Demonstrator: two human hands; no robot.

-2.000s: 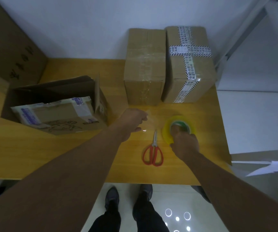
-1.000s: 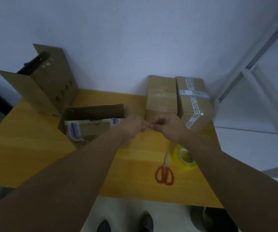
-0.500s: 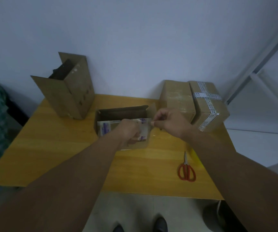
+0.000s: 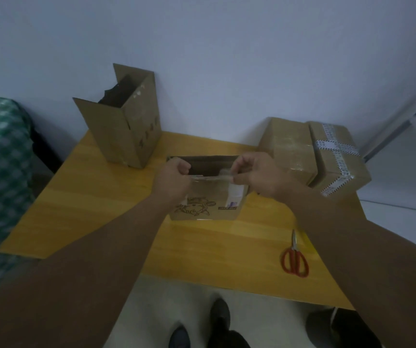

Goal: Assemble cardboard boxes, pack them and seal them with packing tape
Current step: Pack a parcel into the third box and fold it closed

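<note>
The left hand point(image 4: 174, 177) and right hand point(image 4: 255, 175) each pinch one end of a clear tape strip point(image 4: 212, 178), fingers curled, stretching it flat along the near top edge of the open box point(image 4: 205, 200) (its front bears a printed drawing). This box sits mid-table point(image 4: 96, 197). Behind it to the left stands a tall open carton point(image 4: 129, 129); to its right are two sealed boxes point(image 4: 289, 149). Red scissors point(image 4: 294, 259) lie nearer the person, right of it.
</note>
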